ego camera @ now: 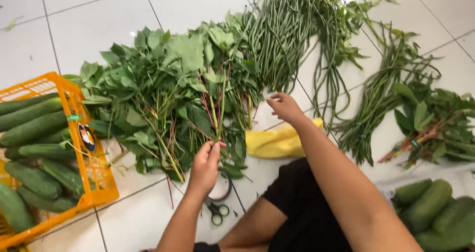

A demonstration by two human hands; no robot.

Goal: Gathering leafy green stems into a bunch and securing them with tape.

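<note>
1. Leafy stems (217,108), green with reddish stalks, lie on the white tiled floor (99,29) at the near edge of the big pile of greens (163,84); my left hand (205,163) pinches a few of them at their cut ends, grip closed around the thin stalks.
2. I judge the hold as slight: only fingertips clamp the stalks, so a pull could slip some free or snap them, since their leaves are tangled into the pile.
3. My right hand (284,107), just right of the pile, hovers open with fingers loosely curled, holding nothing. Reaching in, it could drag neighbouring leaves out of place.
4. Long beans (282,34) overlap the pile's far right edge; lifting stems may catch them.
5. A yellow cloth (277,140) lies right of the pile, beneath my right forearm.
6. Scissors (216,212) and a tape roll (222,187) lie below the pile, under my left wrist; lowering that arm risks a knock against the blades.
7. An orange crate (99,178) of cucumbers (34,128) stands left of the pile, apart from both hands.
</note>
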